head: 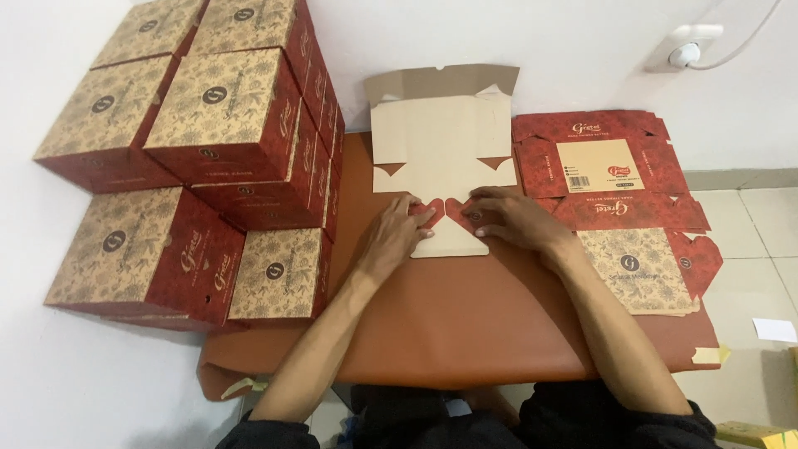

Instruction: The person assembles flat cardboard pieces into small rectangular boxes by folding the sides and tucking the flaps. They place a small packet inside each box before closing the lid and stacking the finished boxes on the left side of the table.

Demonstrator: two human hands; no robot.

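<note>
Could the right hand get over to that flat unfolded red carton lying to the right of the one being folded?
Probably yes. The right hand presses a flap of the open carton blank, and the flat red carton lies directly beside it on the brown mat, with nothing between them. It would have to let go of the flap first.

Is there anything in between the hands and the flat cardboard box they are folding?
No. The left hand and right hand both rest directly on the unfolded box, pressing its red flaps. Nothing visible lies between them.
</note>
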